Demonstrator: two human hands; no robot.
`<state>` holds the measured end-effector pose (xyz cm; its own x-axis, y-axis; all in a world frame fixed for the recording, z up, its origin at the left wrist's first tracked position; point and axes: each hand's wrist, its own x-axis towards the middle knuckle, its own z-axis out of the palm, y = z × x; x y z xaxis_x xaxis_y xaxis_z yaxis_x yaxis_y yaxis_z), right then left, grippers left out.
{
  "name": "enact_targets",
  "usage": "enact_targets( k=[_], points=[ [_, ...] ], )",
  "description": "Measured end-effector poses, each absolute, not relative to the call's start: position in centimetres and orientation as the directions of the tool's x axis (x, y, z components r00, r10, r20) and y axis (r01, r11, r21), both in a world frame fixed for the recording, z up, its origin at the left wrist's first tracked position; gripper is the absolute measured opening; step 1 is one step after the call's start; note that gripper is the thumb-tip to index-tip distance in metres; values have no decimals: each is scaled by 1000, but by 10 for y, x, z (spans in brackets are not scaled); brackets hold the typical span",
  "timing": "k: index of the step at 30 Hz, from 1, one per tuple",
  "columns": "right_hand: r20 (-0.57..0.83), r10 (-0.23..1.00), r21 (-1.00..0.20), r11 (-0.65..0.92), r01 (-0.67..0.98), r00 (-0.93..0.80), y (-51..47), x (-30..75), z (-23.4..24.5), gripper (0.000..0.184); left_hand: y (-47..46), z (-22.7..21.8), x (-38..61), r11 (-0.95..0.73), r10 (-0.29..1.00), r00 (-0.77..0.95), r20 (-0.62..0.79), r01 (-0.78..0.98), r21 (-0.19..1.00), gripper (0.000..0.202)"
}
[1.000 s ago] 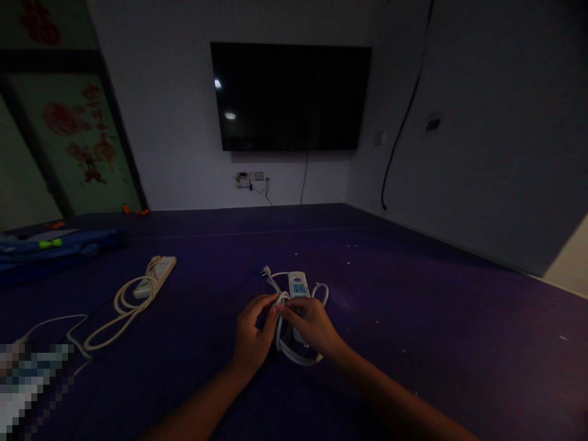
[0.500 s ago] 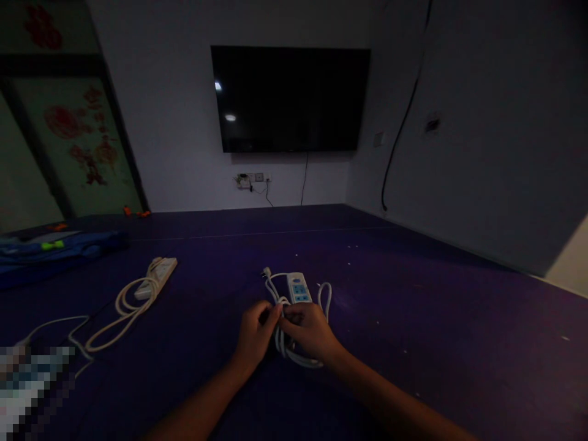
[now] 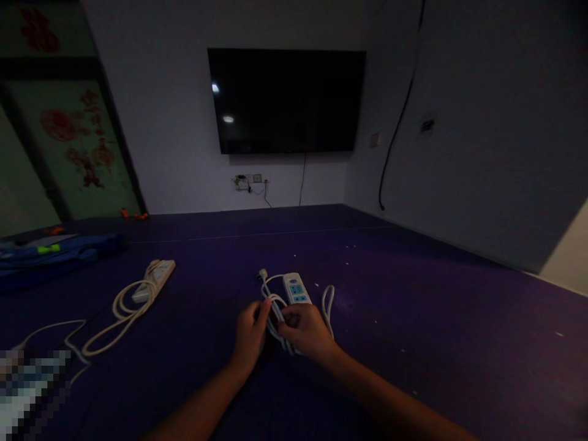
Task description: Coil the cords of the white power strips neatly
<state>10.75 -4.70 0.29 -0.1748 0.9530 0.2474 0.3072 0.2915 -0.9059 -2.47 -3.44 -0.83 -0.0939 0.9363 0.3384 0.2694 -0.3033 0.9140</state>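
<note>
A white power strip (image 3: 296, 288) with blue socket panels lies on the dark purple surface in front of me. Its white cord (image 3: 274, 331) is gathered in loops, and one loop sticks out on the right. The plug (image 3: 262, 274) rests at the far end of the bundle. My left hand (image 3: 250, 331) is closed, thumb and finger pinching the cord on its left side. Around the looped cord beside the strip, my right hand (image 3: 307, 331) is closed too. It covers the near end of the strip.
Left of me lies a second power strip (image 3: 160, 275) with a coiled cream cord (image 3: 120, 306). Farther left are blue cloth (image 3: 78, 250) and a pixelated patch (image 3: 32, 386). A television (image 3: 287, 101) hangs on the far wall; a black cable (image 3: 397, 138) hangs along the right wall.
My hands have moved slightly apart, the left one shifting a little left. The cord loops between them lie more spread, and the near loop has drawn in under my right hand.
</note>
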Motion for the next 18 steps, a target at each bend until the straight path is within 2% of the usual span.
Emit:
enact_targets(
  k=[4, 7, 10, 13, 15, 18],
  points=[
    [331, 927, -753, 371, 544, -174, -50, 109, 5, 10, -25, -12, -29, -241, 942, -201, 269, 154, 958, 49],
    [465, 857, -616, 493, 614, -221, -53, 112, 6, 9, -20, -15, -32, -202, 947, -244, 207, 47, 978, 49],
    [616, 716, -454, 663, 595, -329, -56, 117, 6, 8, -17, -17, -34, -181, 960, -229, 164, -58, 982, 48],
    [726, 526, -285, 816, 503, -443, -57, 123, 7, 15, -16, -18, -36, -169, 965, -223, 137, -129, 977, 48],
    [740, 438, -206, 869, 449, -510, -57, 126, 9, 17, -16, -18, -36, -158, 966, -225, 124, -142, 977, 49],
    [694, 393, -155, 900, 408, -603, -58, 129, 15, 13, -16, -17, -36, -143, 968, -222, 119, -97, 985, 51]
  ],
)
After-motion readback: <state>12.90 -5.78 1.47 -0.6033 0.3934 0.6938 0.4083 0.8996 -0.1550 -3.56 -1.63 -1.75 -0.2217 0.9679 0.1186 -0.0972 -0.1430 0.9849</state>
